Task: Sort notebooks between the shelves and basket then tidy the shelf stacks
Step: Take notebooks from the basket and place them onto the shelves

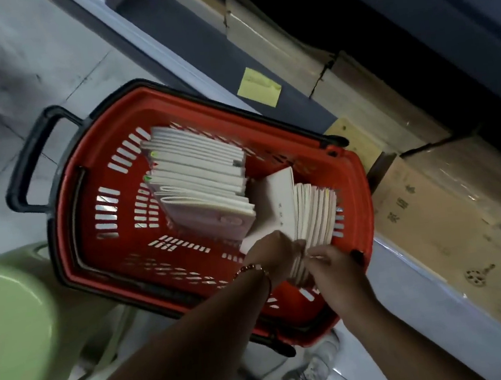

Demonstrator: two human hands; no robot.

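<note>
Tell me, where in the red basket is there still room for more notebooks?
The bare basket floor between the leaning notebook row and the handle-side wall is free, and so is the strip along the near wall. The far corner is crowded: both hands hold a fanned bundle there.

Dim, tilted wide-angle view, blurred edges, floor (pixel 22 60) glare upper left, shelf recess black
</note>
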